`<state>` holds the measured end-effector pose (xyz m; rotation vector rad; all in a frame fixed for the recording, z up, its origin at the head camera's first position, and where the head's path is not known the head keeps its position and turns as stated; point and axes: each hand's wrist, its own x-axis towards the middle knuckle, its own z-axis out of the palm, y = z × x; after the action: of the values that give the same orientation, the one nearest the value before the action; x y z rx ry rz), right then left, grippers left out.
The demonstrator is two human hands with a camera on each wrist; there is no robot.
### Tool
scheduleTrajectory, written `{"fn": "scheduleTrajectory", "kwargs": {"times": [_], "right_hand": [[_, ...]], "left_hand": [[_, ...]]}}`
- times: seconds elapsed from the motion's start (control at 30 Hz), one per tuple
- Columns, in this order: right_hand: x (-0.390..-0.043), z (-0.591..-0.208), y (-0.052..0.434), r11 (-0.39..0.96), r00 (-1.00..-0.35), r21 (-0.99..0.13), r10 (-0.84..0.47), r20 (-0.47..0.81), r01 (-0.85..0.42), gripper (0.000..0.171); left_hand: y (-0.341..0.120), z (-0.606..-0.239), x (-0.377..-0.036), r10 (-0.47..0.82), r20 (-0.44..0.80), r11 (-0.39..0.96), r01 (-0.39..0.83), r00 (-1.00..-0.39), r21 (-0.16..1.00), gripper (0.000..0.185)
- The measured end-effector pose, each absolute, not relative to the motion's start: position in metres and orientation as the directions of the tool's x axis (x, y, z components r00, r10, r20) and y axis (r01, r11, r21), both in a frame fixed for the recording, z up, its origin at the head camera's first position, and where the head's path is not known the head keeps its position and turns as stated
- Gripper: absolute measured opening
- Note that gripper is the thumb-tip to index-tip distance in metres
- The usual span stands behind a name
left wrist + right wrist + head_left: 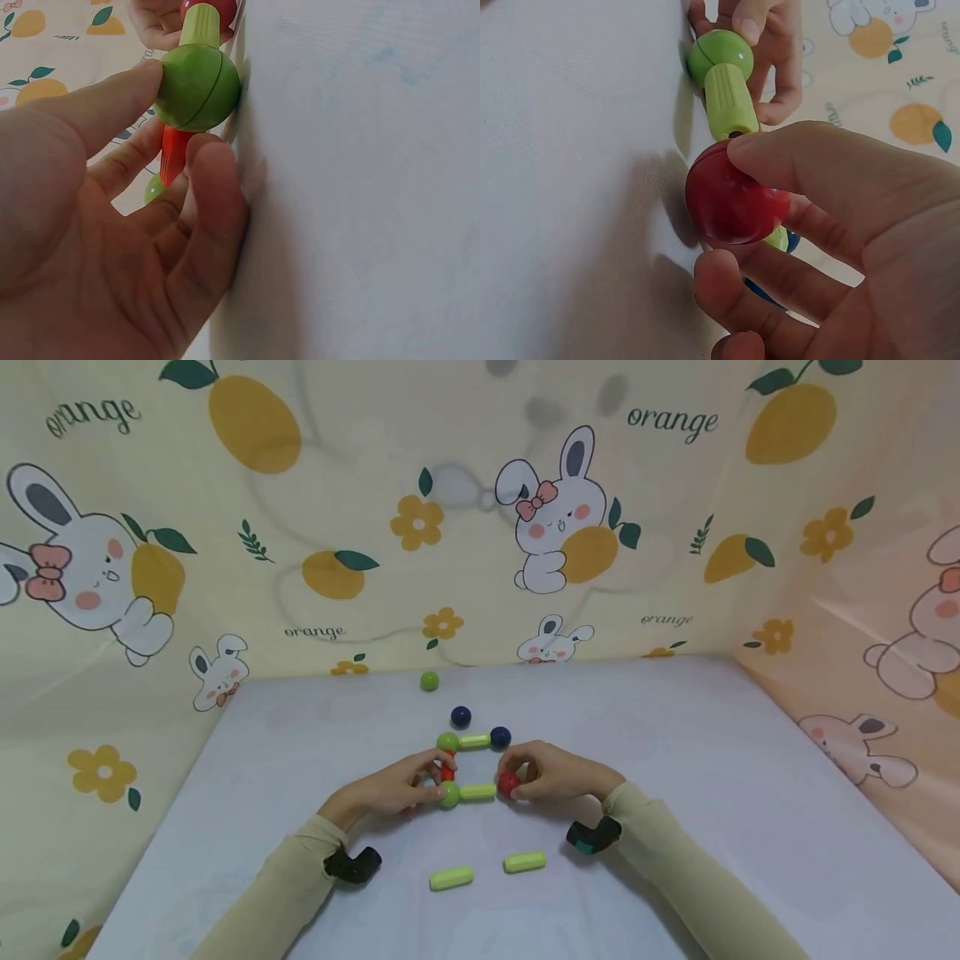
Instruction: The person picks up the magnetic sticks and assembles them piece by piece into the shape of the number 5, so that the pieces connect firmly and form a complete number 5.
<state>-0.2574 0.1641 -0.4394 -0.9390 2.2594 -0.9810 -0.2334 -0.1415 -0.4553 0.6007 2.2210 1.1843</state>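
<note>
Printed cloth backs a white table, its side edges well out from the left hand and right hand. The left pinches a green ball; the right, a red ball by the pale rod between them. Only the right wrist view shows the rod's dark tip; the head view alone, two loose rods nearer the body.

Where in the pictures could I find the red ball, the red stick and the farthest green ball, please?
Red ball [733, 198]: right wrist view, on its middle.
Red stick [175, 151]: left wrist view, on its uncovered part.
Farthest green ball [429, 681]: head view, on its middle.
</note>
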Motion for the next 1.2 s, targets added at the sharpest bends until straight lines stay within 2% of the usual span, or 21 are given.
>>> {"fn": "scheduleTrajectory", "kwargs": {"times": [0.37, 1.0, 1.2], "right_hand": [[-0.2585, -0.4388, 0.1658, 0.503, -0.64, -0.775, -0.749, -0.171, -0.381, 0.027], [-0.2546, -0.4425, 0.1634, 0.489, -0.637, -0.786, -0.753, -0.164, -0.377, 0.026], [-0.2588, -0.4453, 0.1613, 0.474, -0.645, -0.788, -0.753, -0.131, -0.393, 0.023]], "left_hand": [[-0.1433, -0.4556, -0.2346, 0.631, -0.248, 0.498, 0.138, -0.735, 0.856, 0.037], [-0.1388, -0.4531, -0.2316, 0.606, -0.254, 0.497, 0.109, -0.754, 0.861, 0.036], [-0.1391, -0.451, -0.2342, 0.584, -0.254, 0.502, 0.097, -0.771, 0.859, 0.043]]}}
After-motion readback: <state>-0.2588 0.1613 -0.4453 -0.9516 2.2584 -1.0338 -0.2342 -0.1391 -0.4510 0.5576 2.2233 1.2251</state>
